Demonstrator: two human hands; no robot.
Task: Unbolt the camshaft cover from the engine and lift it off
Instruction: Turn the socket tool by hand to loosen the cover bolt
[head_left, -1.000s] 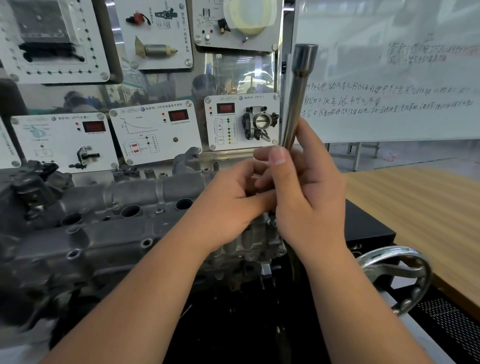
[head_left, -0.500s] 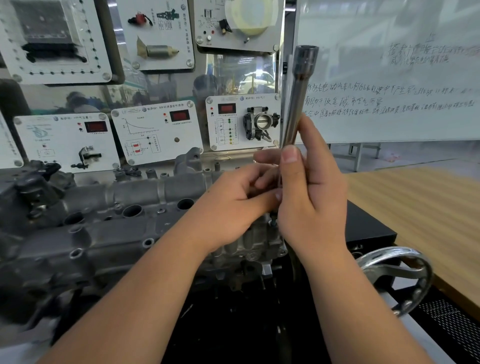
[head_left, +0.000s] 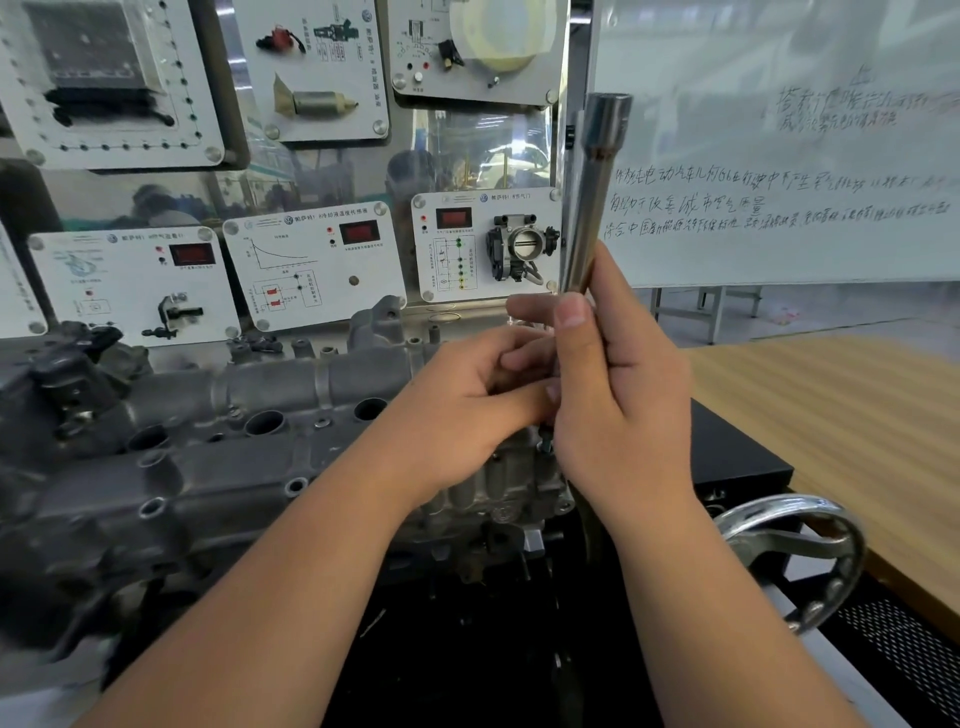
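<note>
Keep right hand (head_left: 618, 410) wrapped round upright socket wrench (head_left: 592, 197), left hand (head_left: 467, 405) pinching its lower shaft, steady and square over bolt on camshaft cover (head_left: 218, 447) just below.

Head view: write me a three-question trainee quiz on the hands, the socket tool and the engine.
1. True or false: the socket tool lies flat on the wooden table.
2. Which hand wraps its fingers round the tool's shaft? A) left hand B) right hand C) neither
3. Fill in: the chrome handwheel sits to the ___ of the engine.

Key
1. False. It stands nearly upright, socket end at the top, held above the end of the engine.
2. B. The right hand grips the shaft; the left hand works with its fingers at the tool's lower end, where what it holds is hidden.
3. Right.
</note>
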